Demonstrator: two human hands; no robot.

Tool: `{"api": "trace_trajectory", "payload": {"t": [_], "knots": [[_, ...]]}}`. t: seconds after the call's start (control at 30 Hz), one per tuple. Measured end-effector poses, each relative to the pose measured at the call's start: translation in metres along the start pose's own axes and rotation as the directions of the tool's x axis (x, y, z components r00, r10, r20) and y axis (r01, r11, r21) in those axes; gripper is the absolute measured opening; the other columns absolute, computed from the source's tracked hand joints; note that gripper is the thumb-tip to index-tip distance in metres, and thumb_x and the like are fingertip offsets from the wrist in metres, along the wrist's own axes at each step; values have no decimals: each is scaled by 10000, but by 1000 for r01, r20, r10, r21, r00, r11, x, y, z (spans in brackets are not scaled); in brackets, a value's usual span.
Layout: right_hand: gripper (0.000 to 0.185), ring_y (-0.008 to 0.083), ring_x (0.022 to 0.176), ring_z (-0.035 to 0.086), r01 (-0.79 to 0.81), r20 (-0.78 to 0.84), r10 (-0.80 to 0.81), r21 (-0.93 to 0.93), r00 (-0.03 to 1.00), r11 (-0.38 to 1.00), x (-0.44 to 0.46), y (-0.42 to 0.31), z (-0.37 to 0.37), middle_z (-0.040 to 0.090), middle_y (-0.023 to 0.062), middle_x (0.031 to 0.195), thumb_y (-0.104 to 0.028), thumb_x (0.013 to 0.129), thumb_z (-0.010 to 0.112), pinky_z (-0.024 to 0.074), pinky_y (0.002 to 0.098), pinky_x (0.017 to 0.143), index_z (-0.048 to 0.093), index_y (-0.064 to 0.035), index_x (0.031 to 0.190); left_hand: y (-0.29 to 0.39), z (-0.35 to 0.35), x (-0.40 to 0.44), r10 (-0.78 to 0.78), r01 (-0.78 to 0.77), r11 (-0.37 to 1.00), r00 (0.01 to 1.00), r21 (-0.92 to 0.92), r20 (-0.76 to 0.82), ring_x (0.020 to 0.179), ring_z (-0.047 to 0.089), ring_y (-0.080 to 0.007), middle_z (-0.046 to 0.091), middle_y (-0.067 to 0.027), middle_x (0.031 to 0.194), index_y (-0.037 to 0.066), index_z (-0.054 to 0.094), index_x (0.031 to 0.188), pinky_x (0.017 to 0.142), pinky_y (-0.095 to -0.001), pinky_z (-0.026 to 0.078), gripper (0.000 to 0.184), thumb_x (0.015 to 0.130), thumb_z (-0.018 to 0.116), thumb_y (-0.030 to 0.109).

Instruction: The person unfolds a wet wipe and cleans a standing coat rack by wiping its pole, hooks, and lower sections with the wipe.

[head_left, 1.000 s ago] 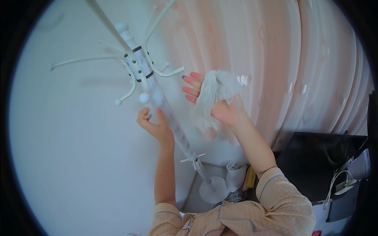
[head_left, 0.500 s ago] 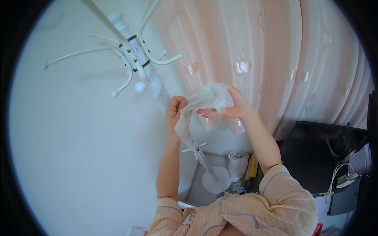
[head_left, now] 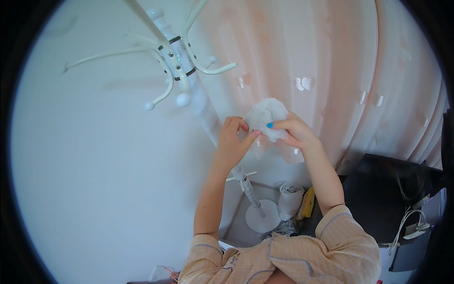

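In the head view, a white cloth [head_left: 266, 113] is up between the two hands, bunched into a rounded, crumpled shape, with the pink curtain [head_left: 340, 57] behind it. The right hand [head_left: 297, 130] pinches the cloth's right side, its thumb, with a blue nail, lying across the near face; the fingers behind are partly hidden. The left hand [head_left: 231, 144] is at the cloth's lower left edge, fingers bent and thumb reaching toward the right hand; whether it grips the cloth or only touches it, I cannot tell.

A white coat rack [head_left: 178, 59] leans across the view from upper left to lower centre, its curved hooks tipped with round knobs, its post passing behind the left hand. Its round base [head_left: 262, 216] is on the floor. Just beside the base are a whitish wrapped bundle [head_left: 290, 201] and a yellow item [head_left: 306, 203], with crumpled grey material [head_left: 284, 228] below the bundle.

To the right is a dark screen [head_left: 383, 189], with a white cable [head_left: 403, 222] near its lower right. Pale heart shapes show on the curtain. A plain pale wall [head_left: 104, 165] fills the left. The person wears a checked, light-coloured top [head_left: 345, 236] with grey-blue piping.
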State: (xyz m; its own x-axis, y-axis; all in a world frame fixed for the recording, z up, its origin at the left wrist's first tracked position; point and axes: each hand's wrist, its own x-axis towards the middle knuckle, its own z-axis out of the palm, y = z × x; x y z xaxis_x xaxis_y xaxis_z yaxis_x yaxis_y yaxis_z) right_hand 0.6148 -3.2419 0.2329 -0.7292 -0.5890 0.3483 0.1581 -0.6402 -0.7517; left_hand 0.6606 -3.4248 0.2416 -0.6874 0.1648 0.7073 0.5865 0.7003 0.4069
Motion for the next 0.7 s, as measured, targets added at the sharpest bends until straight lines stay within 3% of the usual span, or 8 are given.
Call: {"api": "trace_trajectory", "payload": {"t": [0.07,0.2,0.27,0.4,0.47,0.53,0.6,0.7], "knots": [[381,234,920,568,-37,-23,36,-33,999,999,0,-3,-3,547,144,1028,53,715,526,485,343,770,468,23,1091,-6,-1,2,-153,203,916,974,-345,169,907,486,-142,492,-71,965,40,490,792,728,-271,414,200,742,646,155],[363,194,881,570,-59,-138,23,-262,990,963,2,-9,-12,555,111,987,38,730,510,491,316,737,469,28,1091,-9,-4,0,-58,139,894,979,-426,197,852,501,-114,499,-45,954,37,497,820,725,-243,411,156,768,611,130],[357,178,868,569,-66,-151,16,-338,988,939,7,-13,-13,558,99,973,24,737,509,490,307,729,469,28,1092,-1,-7,-1,-267,393,627,919,-673,289,728,505,-89,523,-17,829,28,490,833,634,-237,415,132,809,569,131],[344,143,905,547,-65,-147,7,-394,989,917,14,-17,-6,556,73,991,-28,771,525,458,283,779,470,13,1107,-11,-11,3,-380,446,563,887,-696,261,641,438,-32,501,27,732,47,481,845,557,-197,361,95,839,534,126],[332,127,909,536,-33,-92,-8,-438,996,899,21,-20,-3,557,61,985,-64,789,527,446,273,787,474,6,1109,-5,-15,5,-462,459,634,870,-622,171,650,442,-23,497,42,701,58,491,847,582,-187,363,75,848,514,129],[359,102,802,524,23,-87,-89,-572,992,820,35,-33,4,570,33,898,-213,785,577,422,247,693,501,-15,1074,1,-15,9,-462,407,647,882,-645,93,636,434,-16,502,40,704,55,494,858,566,-183,359,74,844,519,124],[338,96,781,530,159,-91,-272,-621,958,768,54,-51,25,584,24,857,-266,796,563,425,247,673,538,-11,1015,3,-17,19,-455,347,666,891,-661,9,622,426,-9,506,38,707,52,497,869,550,-179,354,77,841,524,118],[316,137,730,561,250,36,-398,-828,917,501,85,-90,79,601,64,799,-284,783,558,436,259,654,581,7,907,7,-24,43,-424,236,694,898,-680,-121,627,455,-21,534,7,743,36,483,931,531,-188,360,125,830,532,89]]}}
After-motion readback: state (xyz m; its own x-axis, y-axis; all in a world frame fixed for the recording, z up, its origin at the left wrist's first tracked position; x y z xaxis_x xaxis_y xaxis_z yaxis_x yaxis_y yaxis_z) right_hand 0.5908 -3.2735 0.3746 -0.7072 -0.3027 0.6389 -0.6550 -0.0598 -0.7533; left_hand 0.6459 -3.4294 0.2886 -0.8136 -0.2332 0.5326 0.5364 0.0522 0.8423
